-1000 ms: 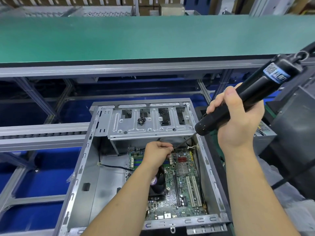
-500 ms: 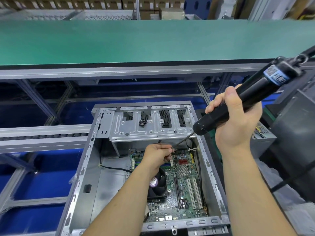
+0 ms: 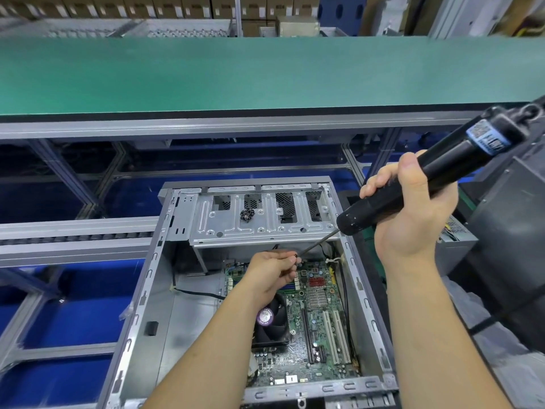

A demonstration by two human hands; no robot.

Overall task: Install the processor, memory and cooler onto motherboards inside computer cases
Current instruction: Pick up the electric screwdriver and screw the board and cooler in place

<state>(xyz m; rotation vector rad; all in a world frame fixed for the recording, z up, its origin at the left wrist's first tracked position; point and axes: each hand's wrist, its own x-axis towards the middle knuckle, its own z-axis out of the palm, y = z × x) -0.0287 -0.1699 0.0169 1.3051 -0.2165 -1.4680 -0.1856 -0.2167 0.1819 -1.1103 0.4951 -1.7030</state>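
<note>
Little has moved since a second ago: both hands sit a touch higher over the case [image 3: 153, 278], same grips, driver tilted the same way.

Right hand [image 3: 413, 214] is wrapped full-fist round the driver [image 3: 436, 175], thumb on top. Driver is a fat black cylinder, matte and scuffed at the nose, blue label near the tail, slanting down-left. Its thin steel bit [image 3: 318, 242] runs to the left hand [image 3: 272, 273].

Left hand's fingers are curled, thumb and forefinger pinching at the bit tip. Something small and dark sits there; can't tell what.

Case is bare grey sheet metal, open on top, with slotted edges. Stamped drive cage [image 3: 259, 216] spans the far end; a small dark cluster of screws [image 3: 247, 214] lies on it.

Green board [image 3: 321, 320] lies flat on the case floor. Black square cooler [image 3: 269, 323] with a purple hub sticker is on it, partly under the left forearm. White slots to the right, finned heatsink above them.

Green belt [image 3: 236, 72] runs across behind.
</note>
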